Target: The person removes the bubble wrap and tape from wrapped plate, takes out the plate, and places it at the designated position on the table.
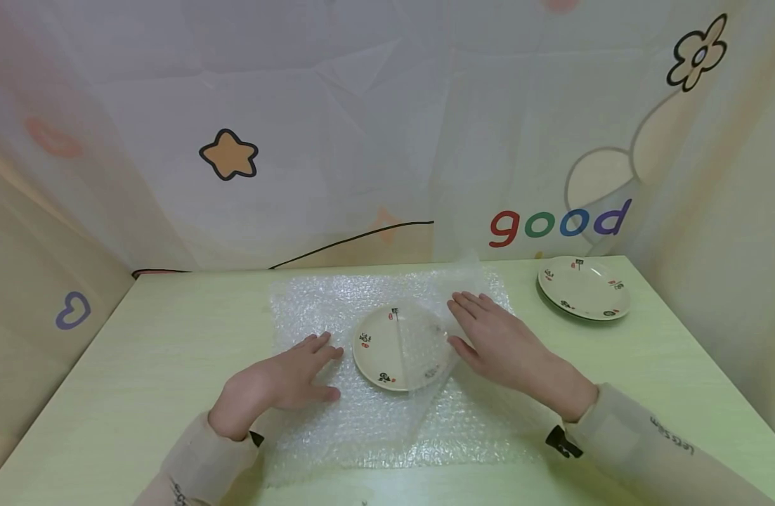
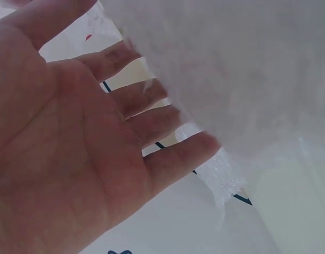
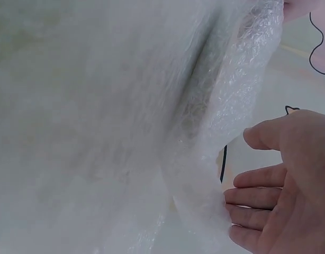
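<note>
A cream plate (image 1: 377, 348) with small black and red motifs lies on a sheet of bubble wrap (image 1: 324, 436). The sheet's right side is folded over, covering the plate's right half, which shows through it. My right hand (image 1: 504, 344) has its fingers extended against the folded flap at the plate's right. To the plate's left, my left hand (image 1: 286, 379) is spread low over the sheet, fingers pointing toward the plate. In the left wrist view, the left fingers (image 2: 175, 159) reach the edge of the wrap. The right wrist view has the right fingertips beside the raised fold (image 3: 234, 90).
A stack of similar plates (image 1: 583, 288) stands at the table's back right corner. The pale green table (image 1: 172, 330) ends at a printed curtain (image 1: 336, 140) along the back, with more fabric on both sides.
</note>
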`<action>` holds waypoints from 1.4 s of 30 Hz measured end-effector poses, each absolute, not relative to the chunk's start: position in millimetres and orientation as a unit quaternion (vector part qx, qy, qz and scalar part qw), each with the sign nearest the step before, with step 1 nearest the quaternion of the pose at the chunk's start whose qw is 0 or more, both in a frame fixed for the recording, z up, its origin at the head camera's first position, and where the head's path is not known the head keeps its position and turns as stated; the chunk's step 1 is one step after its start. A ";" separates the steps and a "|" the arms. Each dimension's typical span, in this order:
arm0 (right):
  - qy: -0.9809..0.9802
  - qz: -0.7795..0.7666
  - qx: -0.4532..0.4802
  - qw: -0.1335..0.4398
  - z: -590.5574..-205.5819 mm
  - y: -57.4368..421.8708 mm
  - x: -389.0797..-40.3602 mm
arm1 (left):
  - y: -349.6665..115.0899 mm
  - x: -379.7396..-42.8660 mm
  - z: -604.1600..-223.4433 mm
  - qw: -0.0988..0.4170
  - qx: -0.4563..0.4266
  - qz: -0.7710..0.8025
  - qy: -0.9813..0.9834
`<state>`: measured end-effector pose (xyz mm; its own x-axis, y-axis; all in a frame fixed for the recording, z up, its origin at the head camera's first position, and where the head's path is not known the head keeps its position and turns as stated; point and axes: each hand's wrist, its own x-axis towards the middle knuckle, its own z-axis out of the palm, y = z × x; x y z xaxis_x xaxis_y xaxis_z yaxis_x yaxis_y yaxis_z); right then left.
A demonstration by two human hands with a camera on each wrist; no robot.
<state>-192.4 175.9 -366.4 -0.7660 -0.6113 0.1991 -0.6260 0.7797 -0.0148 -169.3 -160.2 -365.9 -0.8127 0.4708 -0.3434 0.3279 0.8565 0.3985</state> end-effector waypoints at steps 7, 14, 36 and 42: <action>-0.941 0.052 0.323 0.087 -368.5 179.0 -195.1 | -161.4 -170.5 -365.5 0.222 0.212 0.174 0.936; -0.946 0.075 0.305 0.077 -371.7 181.6 -198.2 | -160.9 -173.0 -366.9 0.220 0.206 0.171 0.938; -0.943 0.134 0.301 0.050 -369.8 188.9 -196.1 | -164.0 -174.0 -370.5 0.215 0.207 0.171 0.939; -0.936 0.157 0.311 0.049 -368.8 190.3 -197.1 | -163.9 -173.8 -369.9 0.214 0.208 0.169 0.939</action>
